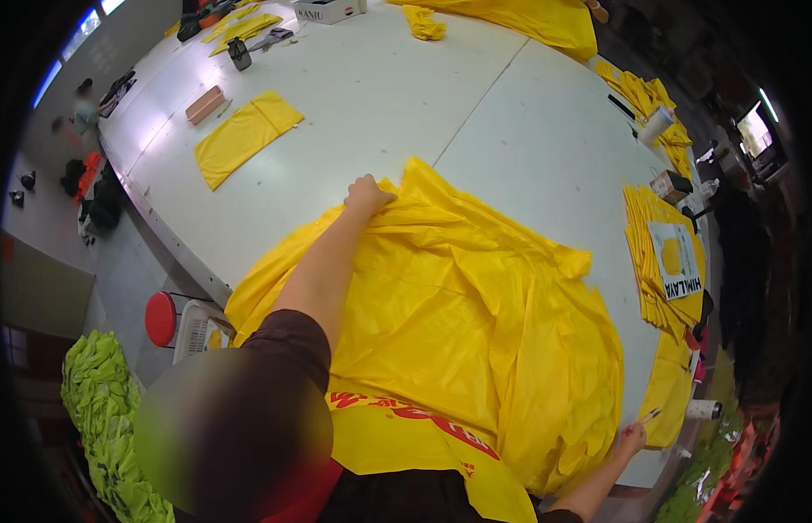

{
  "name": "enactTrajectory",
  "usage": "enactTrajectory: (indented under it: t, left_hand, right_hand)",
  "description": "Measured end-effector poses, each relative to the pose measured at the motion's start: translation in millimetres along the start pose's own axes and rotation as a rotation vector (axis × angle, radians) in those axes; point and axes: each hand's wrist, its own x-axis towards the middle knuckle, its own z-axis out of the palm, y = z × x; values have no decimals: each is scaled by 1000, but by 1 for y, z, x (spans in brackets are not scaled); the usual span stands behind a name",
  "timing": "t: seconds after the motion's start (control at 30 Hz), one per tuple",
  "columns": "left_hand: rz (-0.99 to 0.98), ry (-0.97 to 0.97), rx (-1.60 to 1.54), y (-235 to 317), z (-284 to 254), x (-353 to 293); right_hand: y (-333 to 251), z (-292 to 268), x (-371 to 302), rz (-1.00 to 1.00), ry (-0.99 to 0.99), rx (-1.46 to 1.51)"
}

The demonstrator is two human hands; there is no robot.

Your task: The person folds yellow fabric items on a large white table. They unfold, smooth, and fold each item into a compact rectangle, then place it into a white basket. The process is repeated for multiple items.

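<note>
A large, crumpled piece of shiny yellow fabric (423,322) spreads over the near part of the table and hangs over its front edge toward me. Red printing runs across its near part. My left hand (368,195) is reached out to the far edge of the fabric, its fingers closed on a bunched fold. Low at the right, beside the fabric, my right hand (632,437) is closed around a small pointed tool that looks like thread snips (654,415). Its tips point away from the fabric, toward a flat yellow strip (669,383).
The white table (537,139) carries a folded yellow piece (249,138), a pinkish tray (204,104) and a dark container (238,54). A yellow stack (641,253) and a thread cone (704,410) line the right edge. Left of the table are a red stool (161,319) and green fabric (101,410).
</note>
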Motion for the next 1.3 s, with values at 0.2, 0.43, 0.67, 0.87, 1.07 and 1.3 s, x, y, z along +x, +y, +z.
enactTrajectory:
  t: [0.2, 0.43, 0.67, 0.87, 1.07, 1.3]
  left_hand:
    - [54, -82, -302, -35, 24, 12]
    - [404, 360, -652, -40, 24, -45]
    - [473, 426, -602, -47, 32, -67]
    - [489, 477, -624, -42, 36, -70]
    - [509, 585, -608, -41, 39, -74]
    - [533, 690, -618, -41, 39, -78]
  right_hand:
    - [-83, 126, -120, -97, -434, 806]
    - [-116, 294, -215, 296, -1331, 1088]
    - [-186, 448, -332, 368, -1592, 738]
    - [-170, 555, -363, -237, -1323, -45]
    - [-176, 609, -386, -894, -1158, -702]
    - [-235, 640, -392, -1305, -1187, -1401]
